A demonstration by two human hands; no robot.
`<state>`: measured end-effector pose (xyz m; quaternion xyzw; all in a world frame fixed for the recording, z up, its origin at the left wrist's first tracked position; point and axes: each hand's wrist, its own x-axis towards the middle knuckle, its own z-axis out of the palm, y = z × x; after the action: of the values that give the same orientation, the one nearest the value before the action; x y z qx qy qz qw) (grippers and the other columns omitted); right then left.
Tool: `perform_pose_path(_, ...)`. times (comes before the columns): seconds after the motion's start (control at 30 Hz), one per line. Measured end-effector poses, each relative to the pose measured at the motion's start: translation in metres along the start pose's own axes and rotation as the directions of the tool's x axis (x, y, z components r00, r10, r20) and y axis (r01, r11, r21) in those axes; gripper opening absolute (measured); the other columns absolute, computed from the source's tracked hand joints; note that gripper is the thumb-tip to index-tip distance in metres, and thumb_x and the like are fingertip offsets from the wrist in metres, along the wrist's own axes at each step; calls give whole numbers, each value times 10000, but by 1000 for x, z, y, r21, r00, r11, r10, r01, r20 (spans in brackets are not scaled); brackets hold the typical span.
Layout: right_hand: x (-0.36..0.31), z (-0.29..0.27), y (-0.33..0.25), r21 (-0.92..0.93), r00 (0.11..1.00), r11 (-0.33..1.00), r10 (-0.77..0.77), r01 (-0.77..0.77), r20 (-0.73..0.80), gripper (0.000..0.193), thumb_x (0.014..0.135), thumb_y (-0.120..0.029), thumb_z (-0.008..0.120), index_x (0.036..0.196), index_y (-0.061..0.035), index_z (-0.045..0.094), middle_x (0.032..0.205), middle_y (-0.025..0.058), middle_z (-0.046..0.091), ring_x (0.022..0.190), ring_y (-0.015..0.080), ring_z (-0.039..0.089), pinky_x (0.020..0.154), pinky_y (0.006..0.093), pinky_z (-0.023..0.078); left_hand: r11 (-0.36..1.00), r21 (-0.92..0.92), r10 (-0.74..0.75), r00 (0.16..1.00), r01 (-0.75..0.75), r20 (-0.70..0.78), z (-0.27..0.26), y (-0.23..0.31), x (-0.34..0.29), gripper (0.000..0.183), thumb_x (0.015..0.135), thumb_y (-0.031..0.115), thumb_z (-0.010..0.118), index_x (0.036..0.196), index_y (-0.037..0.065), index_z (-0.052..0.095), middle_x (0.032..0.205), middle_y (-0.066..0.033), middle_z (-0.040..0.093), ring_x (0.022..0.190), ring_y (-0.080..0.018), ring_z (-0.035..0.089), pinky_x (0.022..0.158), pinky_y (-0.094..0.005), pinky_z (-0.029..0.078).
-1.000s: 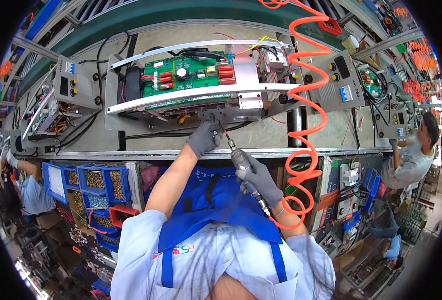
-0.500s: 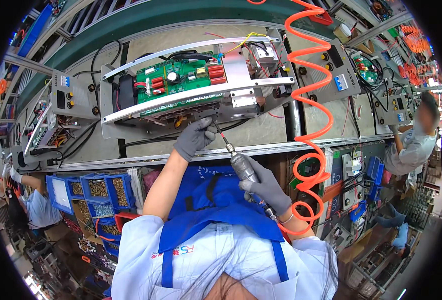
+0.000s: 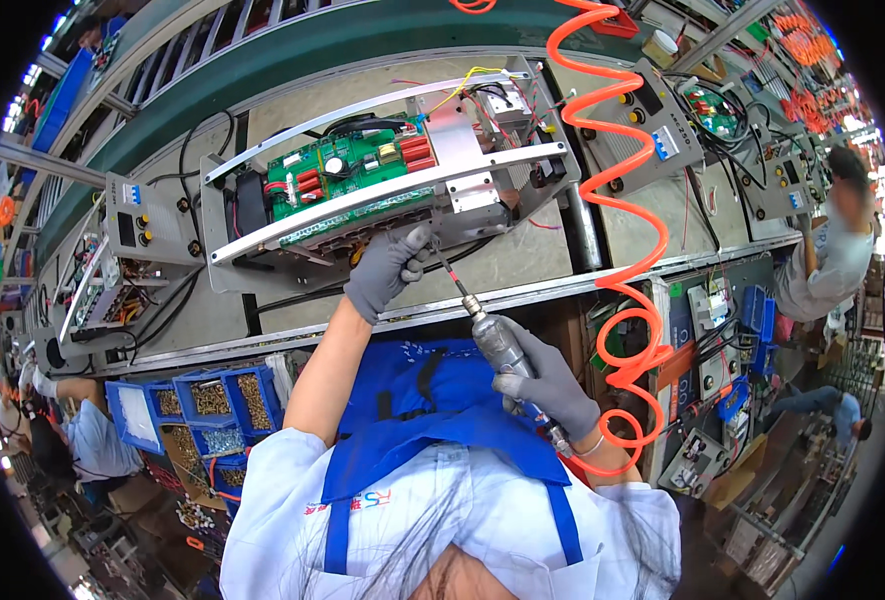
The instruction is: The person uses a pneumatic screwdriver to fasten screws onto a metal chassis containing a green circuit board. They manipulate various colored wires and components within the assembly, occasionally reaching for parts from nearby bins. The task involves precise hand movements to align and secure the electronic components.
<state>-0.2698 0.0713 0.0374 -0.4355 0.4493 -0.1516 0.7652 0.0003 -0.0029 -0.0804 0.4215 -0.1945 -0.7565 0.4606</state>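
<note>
In my right hand, grey-gloved, is a pneumatic screwdriver, tilted so its long bit points up and left. The bit's tip reaches the near side of a metal chassis beside my left hand. My left hand, also gloved, has its fingers curled close together at the bit's tip; whatever they pinch is too small or hidden to see. Inside the chassis sits a green circuit board with red parts, under two pale metal rails. An orange coiled air hose runs down to the screwdriver's rear end.
Similar units stand on the bench, one at the left and one at the right. Blue bins of small fasteners stand below the bench at the left. A co-worker is at the far right, another person at the left.
The view has shifted a little, so the bench sits slightly differently in it. Both hands stay at the chassis's near side, the screwdriver held at much the same slant.
</note>
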Motion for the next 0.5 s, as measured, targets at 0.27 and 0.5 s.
perform_pose_path(0.27, -10, 6, 12, -18, 993, 995, -100, 99, -66, 854, 729, -230, 720, 1452, -64, 297, 941, 85, 575, 641, 112, 582, 567, 261, 476, 984, 180, -15, 998, 3, 65, 23, 23, -3, 318, 942, 305, 580, 990, -7, 622, 718, 16, 498, 541, -22, 383, 451, -150, 294)
perform_pose_path(0.5, -12, 12, 8, 146, 991, 980, -130, 135, -39, 870, 724, -213, 722, 1454, -43, 279, 903, 78, 583, 654, 115, 577, 594, 267, 487, 996, 20, 76, 974, -82, 213, 41, 41, -10, 370, 958, 271, 548, 1100, -70, 533, 720, 2, 451, 577, -48, 364, 481, -180, 306)
